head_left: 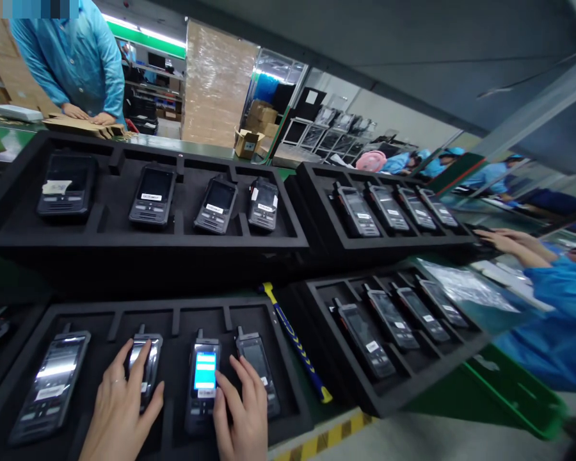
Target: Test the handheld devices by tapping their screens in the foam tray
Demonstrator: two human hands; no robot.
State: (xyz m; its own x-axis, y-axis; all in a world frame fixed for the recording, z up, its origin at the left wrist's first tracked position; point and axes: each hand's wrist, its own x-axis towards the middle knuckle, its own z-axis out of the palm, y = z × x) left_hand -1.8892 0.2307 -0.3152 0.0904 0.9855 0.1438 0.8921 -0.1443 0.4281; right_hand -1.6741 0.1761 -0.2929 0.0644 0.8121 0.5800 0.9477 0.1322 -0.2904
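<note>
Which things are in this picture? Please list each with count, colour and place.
handsets: sixteen, dark grey, four per tray, plus part of one at left edge
foam trays: four, black, two rows, plus part of one at left edge
lit screen: one, blue-white, third handset from left, near left tray
long tool: one, blue-yellow, between near trays
bin: one, green, lower right
plastic sheet: one, clear, beyond near right tray
striped tape: one strip, yellow-black, bottom edge
open carton: one, brown, upper centre
co-workers: several, blue clothing, upper left and right
left hand: one, bare, on second handset, near left tray
right hand: one, bare, at lit screen
</note>
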